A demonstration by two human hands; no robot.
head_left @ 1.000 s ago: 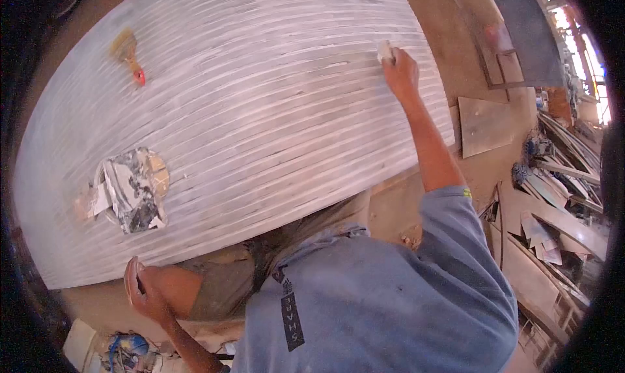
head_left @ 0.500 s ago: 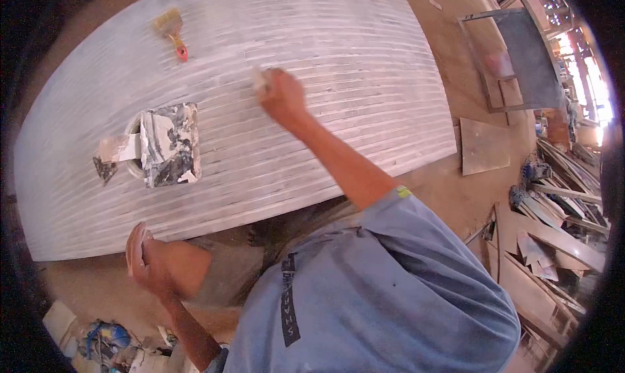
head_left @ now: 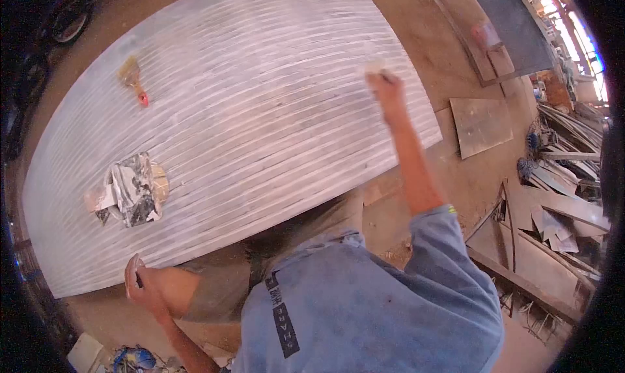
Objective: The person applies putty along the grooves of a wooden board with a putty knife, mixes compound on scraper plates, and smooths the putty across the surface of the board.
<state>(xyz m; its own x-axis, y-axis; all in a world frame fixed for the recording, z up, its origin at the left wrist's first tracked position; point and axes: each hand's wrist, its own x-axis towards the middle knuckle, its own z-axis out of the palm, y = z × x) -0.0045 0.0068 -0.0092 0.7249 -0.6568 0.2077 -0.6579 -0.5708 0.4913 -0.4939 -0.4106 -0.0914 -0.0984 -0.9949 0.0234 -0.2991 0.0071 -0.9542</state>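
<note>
A large pale ribbed panel (head_left: 280, 145) lies in front of me. Toward its right end, my right hand (head_left: 388, 93) is closed on a small pale piece (head_left: 374, 68), held against or just over the ribs; blur hides its kind. My left hand (head_left: 146, 291) hangs beside my bent knee near the panel's front edge, fingers loosely apart with nothing seen in them. At the panel's left, a putty-smeared plate (head_left: 133, 190) rests over a round tub (head_left: 160, 181), with a putty knife (head_left: 96, 198) sticking out. Farther back lies a paintbrush (head_left: 133, 80) with a red-tipped handle.
To the right, a flat sheet (head_left: 482, 125) lies on the brown floor, with a framed dark panel (head_left: 508, 31) beyond it. Scrap strips and boards (head_left: 553, 207) are piled at the far right. A blue object (head_left: 133, 358) sits at the lower left.
My right hand has swept right along the panel with the pale piece in it. My left hand stays by the knee. The view has shifted, so the brush and tub appear lower and farther left.
</note>
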